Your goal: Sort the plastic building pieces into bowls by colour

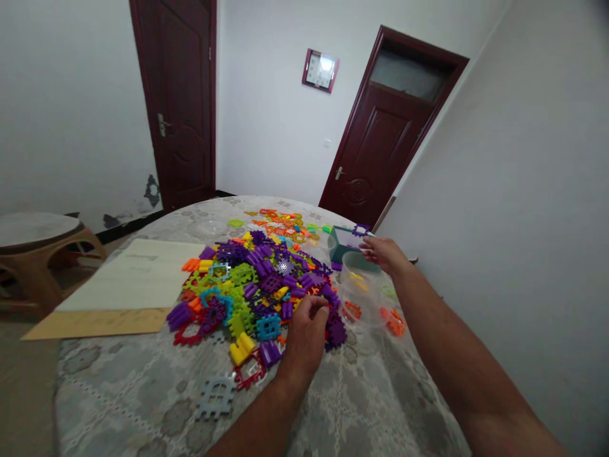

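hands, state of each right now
Left hand: fingers curled at the pile of plastic pieces; grip can't be told.
Right hand: fingers beside a purple piece; grip can't be told.

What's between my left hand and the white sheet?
The head view shows a heap of plastic pieces between your left hand and the white sheet.

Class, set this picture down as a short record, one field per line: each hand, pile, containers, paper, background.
Left hand: at the pile's right side, fingers curled; grip unclear
Right hand: by the teal box, purple piece near fingertips; grip unclear
Pile: mixed-colour plastic pieces
Containers: teal box, clear tub
Paper: pale sheet, left of pile
Background: two dark red doors
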A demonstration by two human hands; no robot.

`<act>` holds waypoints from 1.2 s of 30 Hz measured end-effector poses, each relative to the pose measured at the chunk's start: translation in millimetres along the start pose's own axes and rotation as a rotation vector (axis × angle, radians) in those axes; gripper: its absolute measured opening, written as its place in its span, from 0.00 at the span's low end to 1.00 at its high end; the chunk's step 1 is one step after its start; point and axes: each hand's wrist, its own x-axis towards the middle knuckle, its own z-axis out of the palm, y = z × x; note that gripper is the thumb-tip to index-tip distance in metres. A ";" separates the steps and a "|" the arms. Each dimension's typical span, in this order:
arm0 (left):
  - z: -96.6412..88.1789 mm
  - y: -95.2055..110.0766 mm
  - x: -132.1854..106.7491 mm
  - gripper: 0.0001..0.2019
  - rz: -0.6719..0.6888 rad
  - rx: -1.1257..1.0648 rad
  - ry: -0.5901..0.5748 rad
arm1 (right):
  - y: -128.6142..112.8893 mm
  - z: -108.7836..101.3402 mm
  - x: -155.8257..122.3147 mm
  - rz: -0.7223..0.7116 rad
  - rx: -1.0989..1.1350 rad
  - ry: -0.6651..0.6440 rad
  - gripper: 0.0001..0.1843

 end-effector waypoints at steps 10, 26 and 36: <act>8.3 7.7 -23.2 0.07 0.232 0.238 -0.056 | 59.3 21.5 -134.6 -0.347 0.046 0.030 0.16; -85.8 0.5 -91.8 0.30 0.459 1.168 0.382 | 120.5 49.4 -207.6 -0.615 -0.197 -0.216 0.13; -137.6 -59.8 -97.9 0.44 0.263 1.475 0.307 | 117.1 50.8 -201.7 -0.650 -0.128 -0.238 0.13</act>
